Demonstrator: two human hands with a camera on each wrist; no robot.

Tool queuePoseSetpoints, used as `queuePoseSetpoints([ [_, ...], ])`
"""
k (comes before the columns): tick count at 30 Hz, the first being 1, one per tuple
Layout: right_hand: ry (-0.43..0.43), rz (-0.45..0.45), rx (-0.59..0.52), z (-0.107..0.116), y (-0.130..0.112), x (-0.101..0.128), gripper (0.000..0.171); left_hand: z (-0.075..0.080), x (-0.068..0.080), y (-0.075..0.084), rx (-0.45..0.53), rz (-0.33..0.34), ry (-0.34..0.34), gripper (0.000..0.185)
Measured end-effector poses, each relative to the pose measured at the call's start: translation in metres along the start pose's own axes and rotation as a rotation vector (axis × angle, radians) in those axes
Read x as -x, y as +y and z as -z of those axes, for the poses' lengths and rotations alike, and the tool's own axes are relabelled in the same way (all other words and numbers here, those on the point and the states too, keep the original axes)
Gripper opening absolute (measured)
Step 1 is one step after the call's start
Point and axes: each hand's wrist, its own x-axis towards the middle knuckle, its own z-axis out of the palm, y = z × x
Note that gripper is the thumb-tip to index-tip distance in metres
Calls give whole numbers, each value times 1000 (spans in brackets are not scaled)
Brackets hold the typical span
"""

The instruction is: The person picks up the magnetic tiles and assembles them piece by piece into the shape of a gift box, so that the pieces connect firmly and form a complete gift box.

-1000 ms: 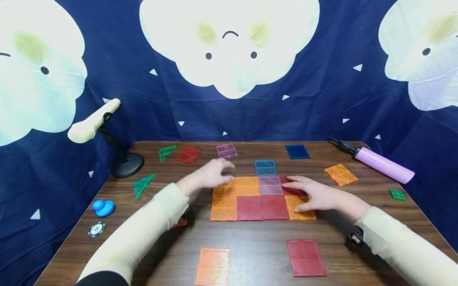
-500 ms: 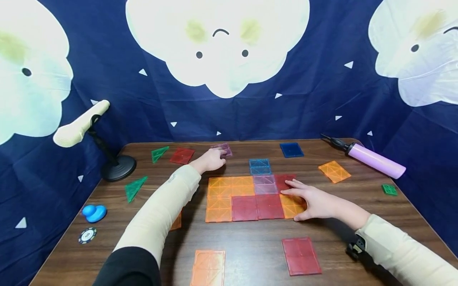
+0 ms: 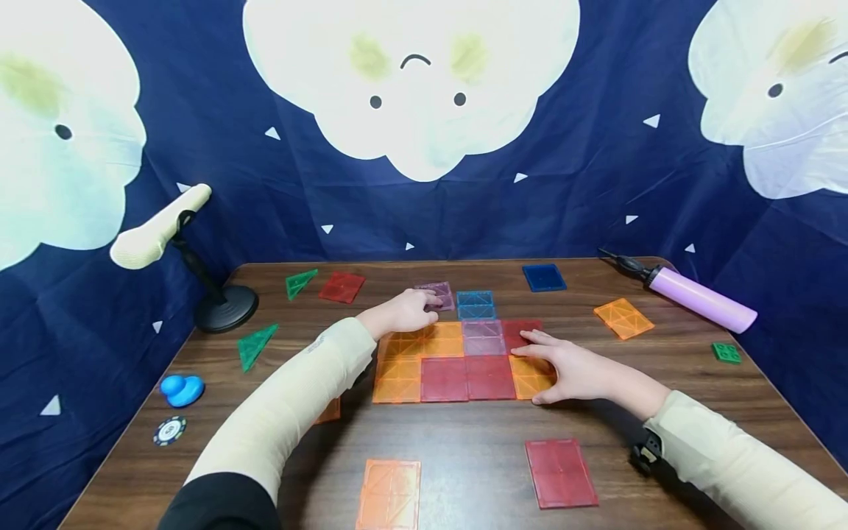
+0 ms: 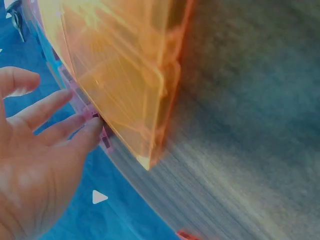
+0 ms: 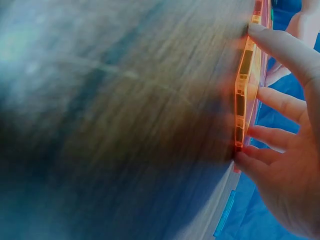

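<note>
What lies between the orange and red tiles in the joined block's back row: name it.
A purple tile lies between them, seen in the head view.

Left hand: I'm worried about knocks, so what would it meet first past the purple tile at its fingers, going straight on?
Probably the light blue tile, just right of the purple tile, though depth is unclear.

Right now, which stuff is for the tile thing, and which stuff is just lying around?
Looks part of it:
- purple tile, touched by the left hand
- joined tiles, touched by the right hand
- maybe loose tiles too, like the red one near the front

Seems just lying around:
- blue toy
- round chip
- purple pump
- green brick
</note>
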Motion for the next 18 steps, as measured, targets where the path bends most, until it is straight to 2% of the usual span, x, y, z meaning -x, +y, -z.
queuePoseSetpoints([
  [7,-7,-10,-15,1,0,-3,75,-4,7,5,35,-19,-20,45],
  [13,-8,-20,-14,0,2,-4,76,-7,15,10,-10,-66,-39,49],
  [18,2,4,-1,-3,0,0,73,-10,33,11,-26,-106,-63,60],
])
